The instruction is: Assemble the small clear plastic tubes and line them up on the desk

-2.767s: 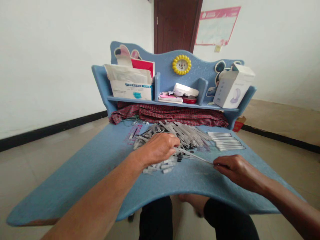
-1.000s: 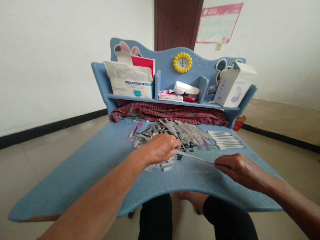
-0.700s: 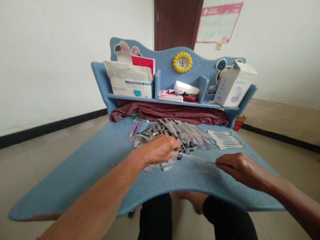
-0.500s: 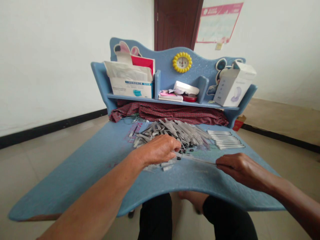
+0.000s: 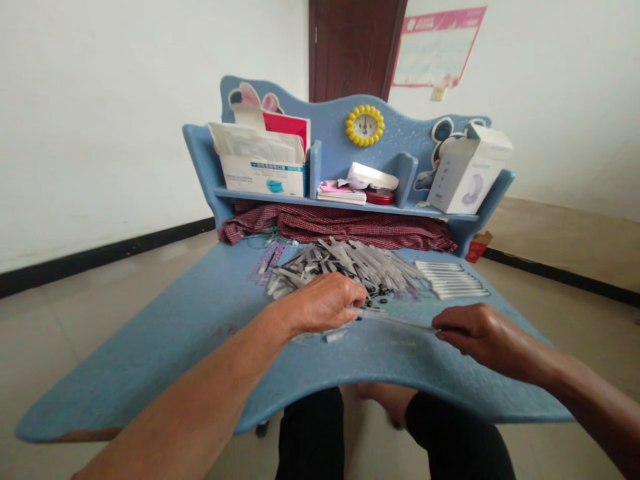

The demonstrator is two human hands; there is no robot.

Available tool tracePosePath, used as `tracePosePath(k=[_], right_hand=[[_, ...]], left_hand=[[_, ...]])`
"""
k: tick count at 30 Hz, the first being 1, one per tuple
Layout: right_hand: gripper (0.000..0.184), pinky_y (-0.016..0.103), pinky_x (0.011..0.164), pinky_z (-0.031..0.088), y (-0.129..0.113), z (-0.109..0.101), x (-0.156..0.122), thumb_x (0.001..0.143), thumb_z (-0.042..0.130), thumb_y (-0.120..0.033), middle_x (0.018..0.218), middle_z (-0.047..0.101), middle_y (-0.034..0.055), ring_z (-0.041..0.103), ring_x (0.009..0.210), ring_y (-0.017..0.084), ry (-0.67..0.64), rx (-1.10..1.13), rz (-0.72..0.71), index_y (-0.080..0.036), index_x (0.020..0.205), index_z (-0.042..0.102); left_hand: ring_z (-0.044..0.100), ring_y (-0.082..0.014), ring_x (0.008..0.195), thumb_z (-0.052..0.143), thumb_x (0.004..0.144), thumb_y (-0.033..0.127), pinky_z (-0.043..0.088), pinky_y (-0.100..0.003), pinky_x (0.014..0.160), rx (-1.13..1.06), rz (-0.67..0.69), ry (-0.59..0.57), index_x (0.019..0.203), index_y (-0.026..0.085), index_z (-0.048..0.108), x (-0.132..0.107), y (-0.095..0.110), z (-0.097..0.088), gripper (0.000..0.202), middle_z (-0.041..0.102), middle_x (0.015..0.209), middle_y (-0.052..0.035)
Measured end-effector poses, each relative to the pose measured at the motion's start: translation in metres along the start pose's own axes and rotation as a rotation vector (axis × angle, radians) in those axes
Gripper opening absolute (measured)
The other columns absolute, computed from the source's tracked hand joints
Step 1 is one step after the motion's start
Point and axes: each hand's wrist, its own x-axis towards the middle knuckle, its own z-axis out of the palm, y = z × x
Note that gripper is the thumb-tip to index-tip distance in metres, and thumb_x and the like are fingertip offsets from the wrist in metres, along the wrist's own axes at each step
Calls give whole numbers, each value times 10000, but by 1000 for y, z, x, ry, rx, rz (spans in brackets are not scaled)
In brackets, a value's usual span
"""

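Over the front of the desk, my left hand (image 5: pixel 327 301) is closed in a pinch on one end of a slim, clear pen (image 5: pixel 393 321). My right hand (image 5: pixel 475 328) pinches its other end, so the pen stretches between both hands, just above the desk top. Which parts of it are barrel and refill is too fine to tell. Behind my left hand lies a heap of loose pen parts (image 5: pixel 370 263), clear tubes and caps with small black pieces among them. A row of white pens with dark ends (image 5: pixel 453 279) lies side by side at the right.
The blue desk (image 5: pixel 165 353) curves inward at my lap. A folded red checked cloth (image 5: pixel 340 225) lies under the shelf. On the shelf stand a face mask box (image 5: pixel 265 175), a small stack of papers (image 5: pixel 341 195), a red round tin (image 5: pixel 380 197) and a white box (image 5: pixel 469 175).
My left hand has shifted slightly right, toward my right hand. My right hand has hardly moved, and both keep hold of the pen.
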Motion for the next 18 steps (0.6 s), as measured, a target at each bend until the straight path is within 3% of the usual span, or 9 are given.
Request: tracePosePath(k=[5, 11, 18], right_hand=[[257, 202, 537, 450, 0, -1, 1, 831, 458, -159, 741, 672, 35, 591, 558, 100, -52, 136, 118, -170, 1020, 631], [323, 238, 663, 480, -7, 3, 3, 740, 451, -67, 877, 673, 51, 622, 745, 138, 48, 75, 28, -181, 979, 637], [415, 239, 673, 480, -13, 5, 8, 720, 365, -5, 922, 628, 57, 621, 739, 121, 140, 5, -17, -170, 1037, 575]], left_hand=[[566, -125, 701, 527, 742, 131, 387, -205, 659, -24, 15, -2, 740, 165, 578, 2, 5, 0, 62, 600, 711, -3], [603, -140, 781, 530, 781, 164, 411, -210, 723, -40, 27, -2, 836, 169, 639, 3, 8, 3, 122, 658, 810, -32], [621, -159, 793, 528, 806, 216, 415, -222, 695, 20, 15, -11, 842, 191, 644, 5, 10, 7, 124, 676, 816, -31]])
